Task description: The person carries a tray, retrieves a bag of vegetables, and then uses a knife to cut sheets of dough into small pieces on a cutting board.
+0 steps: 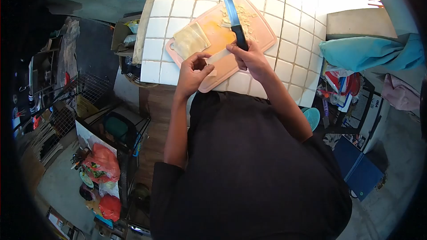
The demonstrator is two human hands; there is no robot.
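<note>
Two hands meet over the near edge of a pink cutting board (262, 31). The left hand (192, 72) pinches a thin pale sheet (217, 58) between thumb and fingertips, and the right hand (251, 58) is closed round the black handle of a long knife (232, 11) while also touching the sheet's other end; the blade points away over the board. The sheet looks light, limp and easy to tear, so it is best taken by its edges with a gentle pinch rather than pulled. Further up the board lies a stack of similar sheets (190, 40), and beside the blade a scatter of small cut strips (245, 18). The board rests on a white tiled counter (178, 0). To the right a blue cloth (369, 51) lies over a ledge.
</note>
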